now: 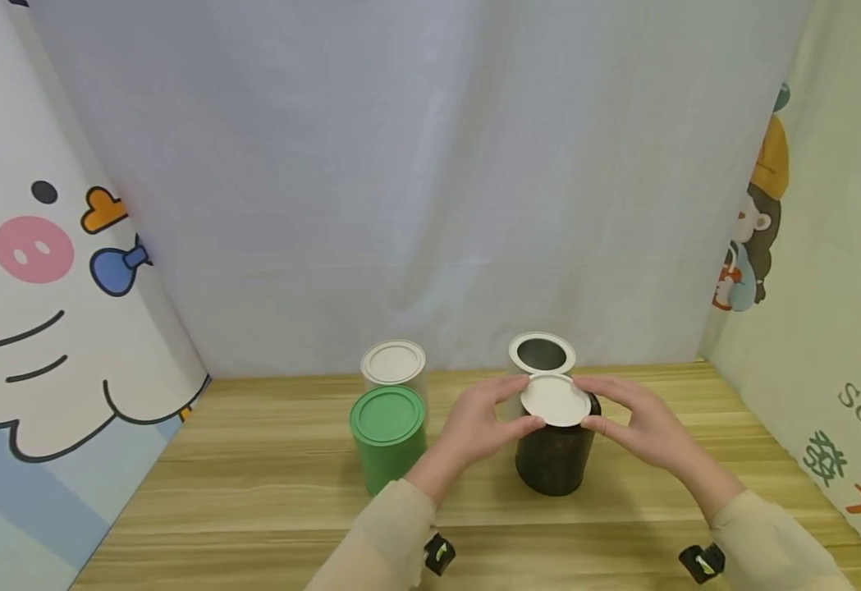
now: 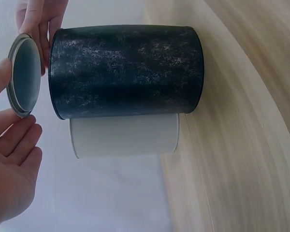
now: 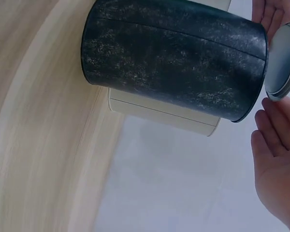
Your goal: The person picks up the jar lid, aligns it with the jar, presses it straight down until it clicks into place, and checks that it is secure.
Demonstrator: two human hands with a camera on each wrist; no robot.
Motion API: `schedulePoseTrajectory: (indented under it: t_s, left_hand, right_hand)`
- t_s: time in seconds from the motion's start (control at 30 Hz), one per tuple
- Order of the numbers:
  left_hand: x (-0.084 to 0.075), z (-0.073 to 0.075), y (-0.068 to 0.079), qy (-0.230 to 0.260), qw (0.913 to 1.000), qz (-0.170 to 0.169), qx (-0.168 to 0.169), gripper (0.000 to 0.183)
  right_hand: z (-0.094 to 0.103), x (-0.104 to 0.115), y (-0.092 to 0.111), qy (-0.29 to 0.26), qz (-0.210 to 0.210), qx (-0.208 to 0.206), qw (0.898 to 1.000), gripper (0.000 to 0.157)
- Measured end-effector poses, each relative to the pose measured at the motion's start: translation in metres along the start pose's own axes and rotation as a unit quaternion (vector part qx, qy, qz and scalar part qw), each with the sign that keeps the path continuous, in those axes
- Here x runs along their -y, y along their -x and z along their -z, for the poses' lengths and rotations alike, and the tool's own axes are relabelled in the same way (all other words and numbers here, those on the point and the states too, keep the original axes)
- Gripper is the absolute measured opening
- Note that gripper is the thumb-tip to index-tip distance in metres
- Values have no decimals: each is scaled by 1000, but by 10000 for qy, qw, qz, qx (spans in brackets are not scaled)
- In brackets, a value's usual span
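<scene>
Both hands hold a round white lid (image 1: 556, 400) by its edges, just above a black can (image 1: 554, 464). My left hand (image 1: 480, 419) pinches its left side between thumb and fingers, and my right hand (image 1: 640, 420) does the same on the right. In the left wrist view a gap shows between the lid (image 2: 26, 75) and the top of the black can (image 2: 128, 72); the lid's metallic underside faces the can. Right behind the black can stands a white can (image 1: 541, 353) with a dark round opening in its top.
To the left, a green can (image 1: 388, 435) with a green lid stands in front of a white can (image 1: 395, 363) with a white lid. All stand on a wood-grain table (image 1: 267, 492). A pale curtain (image 1: 327, 205) hangs behind, and printed cloth panels flank both sides.
</scene>
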State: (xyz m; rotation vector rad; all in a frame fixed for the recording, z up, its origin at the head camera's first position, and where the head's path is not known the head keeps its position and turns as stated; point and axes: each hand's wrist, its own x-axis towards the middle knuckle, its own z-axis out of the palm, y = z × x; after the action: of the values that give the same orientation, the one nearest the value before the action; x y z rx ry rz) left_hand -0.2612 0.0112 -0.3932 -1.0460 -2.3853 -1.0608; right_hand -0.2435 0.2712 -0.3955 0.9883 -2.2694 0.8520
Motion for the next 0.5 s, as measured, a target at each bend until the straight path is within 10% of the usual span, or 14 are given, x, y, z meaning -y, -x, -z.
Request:
schedulePoseTrajectory:
  t_s: [0.5]
  left_hand:
    - [14,-12,-25,-354,9977,482,-333,53]
  right_hand:
    - [-8,-20,-18,-84,-925,43,9957,42]
